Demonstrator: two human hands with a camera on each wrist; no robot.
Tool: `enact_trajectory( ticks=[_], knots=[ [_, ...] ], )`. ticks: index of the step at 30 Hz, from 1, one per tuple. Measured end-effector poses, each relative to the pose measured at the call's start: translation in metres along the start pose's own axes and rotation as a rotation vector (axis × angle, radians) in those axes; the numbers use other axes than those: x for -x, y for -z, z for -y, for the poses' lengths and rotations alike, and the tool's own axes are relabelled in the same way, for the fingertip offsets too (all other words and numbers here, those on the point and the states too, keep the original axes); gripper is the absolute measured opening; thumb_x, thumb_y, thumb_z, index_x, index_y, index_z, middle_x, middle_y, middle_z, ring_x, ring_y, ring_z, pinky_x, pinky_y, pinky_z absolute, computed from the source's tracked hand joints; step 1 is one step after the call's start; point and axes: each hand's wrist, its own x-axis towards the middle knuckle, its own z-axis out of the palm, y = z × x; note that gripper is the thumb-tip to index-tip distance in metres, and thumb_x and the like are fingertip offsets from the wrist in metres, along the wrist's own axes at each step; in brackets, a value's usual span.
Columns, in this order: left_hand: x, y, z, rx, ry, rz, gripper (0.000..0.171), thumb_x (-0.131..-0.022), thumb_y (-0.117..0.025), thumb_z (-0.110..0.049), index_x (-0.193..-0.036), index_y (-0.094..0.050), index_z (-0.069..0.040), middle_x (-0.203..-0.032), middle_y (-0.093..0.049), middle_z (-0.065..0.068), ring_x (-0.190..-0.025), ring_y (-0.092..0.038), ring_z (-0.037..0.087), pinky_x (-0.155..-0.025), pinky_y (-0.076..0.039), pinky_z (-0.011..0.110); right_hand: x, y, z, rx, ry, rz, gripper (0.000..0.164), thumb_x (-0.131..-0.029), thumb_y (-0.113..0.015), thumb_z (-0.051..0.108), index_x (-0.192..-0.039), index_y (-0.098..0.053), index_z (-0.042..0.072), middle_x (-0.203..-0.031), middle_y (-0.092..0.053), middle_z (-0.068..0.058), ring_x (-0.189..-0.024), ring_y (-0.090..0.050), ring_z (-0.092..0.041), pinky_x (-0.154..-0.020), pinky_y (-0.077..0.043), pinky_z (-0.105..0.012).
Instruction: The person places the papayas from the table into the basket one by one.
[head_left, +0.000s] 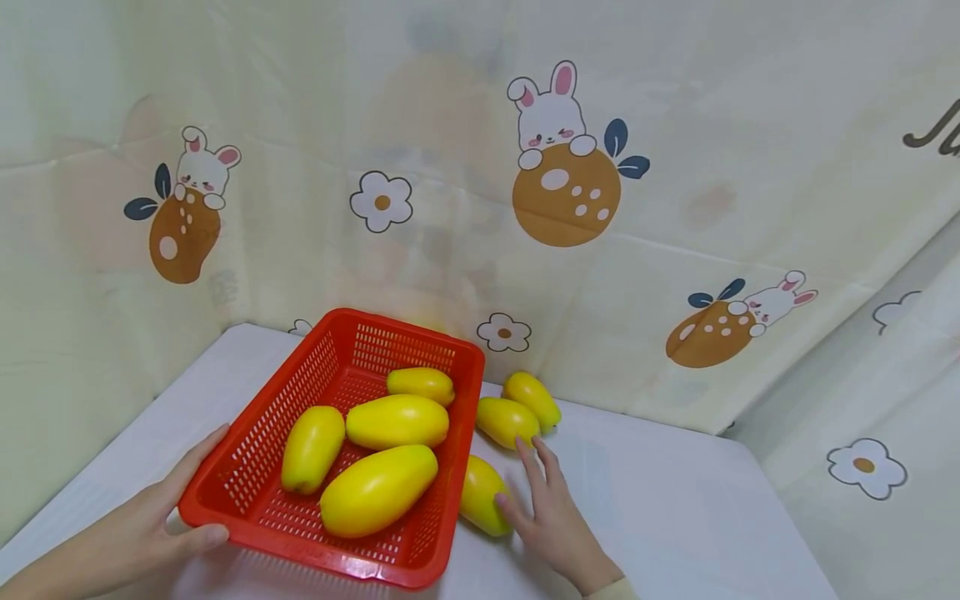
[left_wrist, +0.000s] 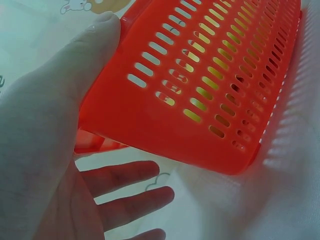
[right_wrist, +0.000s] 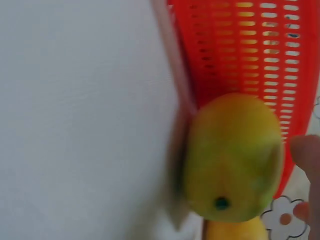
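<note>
In the head view a red slotted plastic basket (head_left: 341, 557) stands on the white table with several yellow mangoes (head_left: 397, 421) inside. My left hand (head_left: 153, 517) spans its near left corner, thumb at the front rim and fingers along the left side. Those fingers look straight and spread in the left wrist view, with the thumb (left_wrist: 95, 42) against the basket wall. My right hand (head_left: 555, 521) reaches over the table at the basket's right, fingers extended. Its thumb is by a green-tipped mango (head_left: 483, 497) beside the basket; whether they touch, I cannot tell.
Two more mangoes, one nearer (head_left: 506, 421) and one behind it (head_left: 532, 397), lie right of the basket near the table's back. A cream curtain (head_left: 450, 275) printed with rabbits and flowers hangs behind the table (head_left: 645, 492).
</note>
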Motion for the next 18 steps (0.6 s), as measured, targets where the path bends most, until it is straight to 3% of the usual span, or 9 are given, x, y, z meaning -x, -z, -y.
enact_trajectory(
  ticks=[11, 18],
  knots=[
    [0.001, 0.000, -0.001, -0.025, -0.032, -0.019, 0.094, -0.086, -0.066, -0.030, -0.152, 0.001, -0.035, -0.150, -0.030, 0.006, -0.108, -0.046, -0.009, -0.070, -0.051, 0.020, -0.003, -0.015, -0.005, -0.057, 0.048, 0.150, 0.079, -0.085, -0.050, 0.066, -0.151, -0.023, 0.030, -0.155, -0.019, -0.003, -0.137, -0.034, -0.031, -0.103, -0.035, -0.061],
    [0.000, 0.001, 0.001, -0.027, -0.019, -0.012, 0.094, -0.087, -0.065, -0.031, -0.152, 0.002, -0.035, -0.150, -0.029, 0.007, -0.108, -0.045, -0.010, -0.070, -0.051, 0.020, -0.003, -0.015, 0.000, -0.054, 0.114, 0.161, 0.077, -0.087, -0.051, 0.064, -0.150, -0.026, 0.027, -0.152, -0.024, -0.001, -0.135, -0.037, -0.027, -0.104, -0.037, -0.056]
  ],
)
